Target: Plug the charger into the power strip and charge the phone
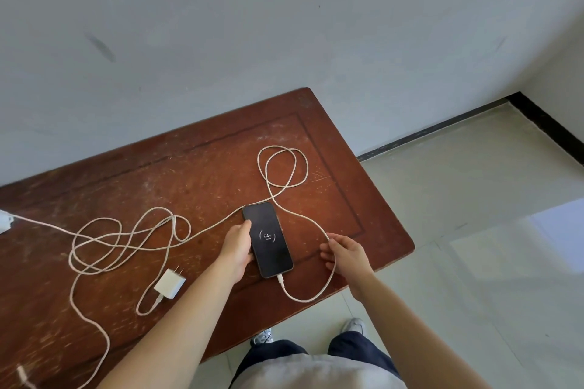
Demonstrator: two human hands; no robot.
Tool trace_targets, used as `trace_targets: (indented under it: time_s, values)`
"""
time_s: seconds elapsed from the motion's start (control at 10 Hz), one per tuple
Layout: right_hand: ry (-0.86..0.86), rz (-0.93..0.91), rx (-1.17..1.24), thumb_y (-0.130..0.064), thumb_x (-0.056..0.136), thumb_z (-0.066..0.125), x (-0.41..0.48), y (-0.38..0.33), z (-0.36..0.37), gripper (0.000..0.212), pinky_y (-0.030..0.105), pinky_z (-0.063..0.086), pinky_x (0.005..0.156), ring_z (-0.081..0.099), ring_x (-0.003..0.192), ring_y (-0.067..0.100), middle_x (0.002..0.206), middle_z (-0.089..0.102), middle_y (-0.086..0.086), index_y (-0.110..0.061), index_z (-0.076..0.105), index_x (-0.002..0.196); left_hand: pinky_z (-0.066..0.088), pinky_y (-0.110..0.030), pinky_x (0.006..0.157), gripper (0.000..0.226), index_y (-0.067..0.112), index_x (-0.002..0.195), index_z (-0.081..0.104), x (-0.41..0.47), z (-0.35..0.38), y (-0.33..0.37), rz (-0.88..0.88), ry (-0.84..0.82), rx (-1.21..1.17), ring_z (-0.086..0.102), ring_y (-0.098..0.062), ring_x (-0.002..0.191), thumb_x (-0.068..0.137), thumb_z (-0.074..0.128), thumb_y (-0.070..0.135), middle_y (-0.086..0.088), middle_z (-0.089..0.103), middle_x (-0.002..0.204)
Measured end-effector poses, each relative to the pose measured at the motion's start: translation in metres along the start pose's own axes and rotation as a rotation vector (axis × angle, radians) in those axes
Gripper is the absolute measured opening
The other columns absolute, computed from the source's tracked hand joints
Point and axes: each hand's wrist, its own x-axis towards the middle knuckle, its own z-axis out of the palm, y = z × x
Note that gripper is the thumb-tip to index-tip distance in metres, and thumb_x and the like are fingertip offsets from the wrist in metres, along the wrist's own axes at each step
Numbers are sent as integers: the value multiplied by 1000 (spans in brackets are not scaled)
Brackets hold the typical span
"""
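Note:
A black phone lies face up on the brown wooden table, its screen showing a 54% charging ring. A white connector sits in its bottom port, and that pale braided cable loops right and back across the table toward a white power strip at the far left edge. My left hand holds the phone's left edge, thumb on the screen's upper corner. My right hand hovers right of the phone, fingers loosely curled and apart, the cable brushing its fingertips.
A second white charger brick lies unplugged, prongs up, left of my left forearm, its own cable tangled in loops across the table's left half. The table's right end drops to a tiled floor. A wall stands behind.

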Motion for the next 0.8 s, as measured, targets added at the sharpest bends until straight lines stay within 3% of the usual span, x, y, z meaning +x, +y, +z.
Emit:
trace_targets:
  time_s: [0.1, 0.2, 0.5, 0.6, 0.7, 0.8]
  values:
    - [-24, 7, 8, -20, 102, 52, 3, -2, 2, 19, 29, 60, 80, 70, 85, 14, 97, 75, 5, -17, 68, 112, 40, -38, 97, 39, 12, 139, 48, -7, -1, 1, 40, -11, 26, 56, -13, 96, 108, 34, 32, 1, 59, 112]
    - [-37, -3, -23, -19, 101, 53, 6, 1, 4, 20, 26, 60, 77, 70, 85, 14, 97, 75, 5, -16, 69, 114, 39, -35, 96, 41, 11, 140, 50, -15, -3, -3, 46, -33, 4, 53, -13, 100, 108, 36, 33, 1, 57, 113]
    - [13, -46, -161, -21, 100, 56, 13, 3, 4, 21, 26, 62, 77, 71, 86, 17, 95, 74, 4, -17, 69, 115, 36, -41, 109, 54, 17, 146, 42, -14, 8, -19, 64, -26, 133, 46, -22, 135, 104, 36, 50, -2, 48, 151]
    - [11, -46, -208, -21, 99, 57, 15, 3, 0, 22, 26, 61, 77, 71, 84, 16, 95, 74, 2, -16, 70, 116, 24, -48, 120, 65, 20, 156, 27, -16, 4, -18, 84, -19, 268, 29, -27, 149, 102, 34, 55, -3, 30, 164]
    - [-4, -87, -341, -23, 98, 57, 15, -1, -3, 25, 27, 56, 81, 67, 90, 14, 106, 72, 0, -18, 68, 120, 18, -46, 122, 64, 17, 159, 18, -11, -6, -22, 209, 11, 476, 18, -28, 153, 105, 29, 50, -7, 20, 167]
    - [72, -245, -495, -24, 97, 57, 11, -22, -4, 29, 33, 50, 95, 61, 109, 18, 124, 66, 1, -18, 64, 124, 11, -46, 123, 64, 19, 159, 15, -10, -20, -28, 300, 161, 657, 4, -29, 155, 104, 22, 51, -10, 11, 169]
